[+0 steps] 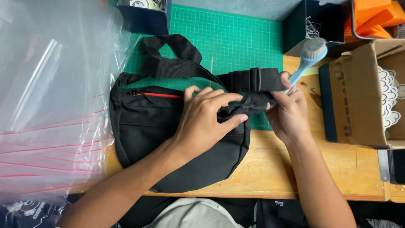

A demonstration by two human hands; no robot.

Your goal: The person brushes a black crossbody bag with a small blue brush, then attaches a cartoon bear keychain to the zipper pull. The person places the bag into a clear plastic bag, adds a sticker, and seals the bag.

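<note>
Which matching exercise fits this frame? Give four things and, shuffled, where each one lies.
Things:
1. black waist bag
2. blue brush
3. cardboard box
4. clear plastic bags

Places:
A. at the right edge of the bench
B. under the left hand
C. at the far left, over the bench edge
D. beyond the right hand, leaning on a dark bin

Pairs: 1-B, 2-D, 3-A, 4-C

We see a matt black cloth bag (168,143) with a woven strap (177,67), glossy clear plastic sheeting (50,97), a rough cardboard box (358,101) and a wooden counter (270,169).
</note>
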